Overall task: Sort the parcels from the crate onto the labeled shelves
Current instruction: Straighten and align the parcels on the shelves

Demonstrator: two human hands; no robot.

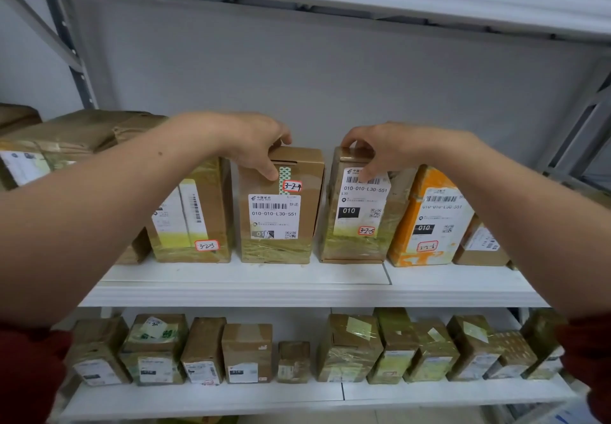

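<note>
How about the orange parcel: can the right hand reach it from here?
Probably yes: the right hand grips the top of the 3-2-5 parcel, and the orange parcel stands right beside it, its front face unobstructed.

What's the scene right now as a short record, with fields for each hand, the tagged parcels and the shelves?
Left: left hand grips the top of the brown cardboard box tagged 3-2-4
Right: right hand grips the top of the taped brown cardboard box tagged 3-2-5
Neighbours: taped brown box tagged 3-2-3 further left, orange parcel further right
Stance: all four upright on the white middle shelf
Below: row of small taped boxes on the lower shelf
</note>
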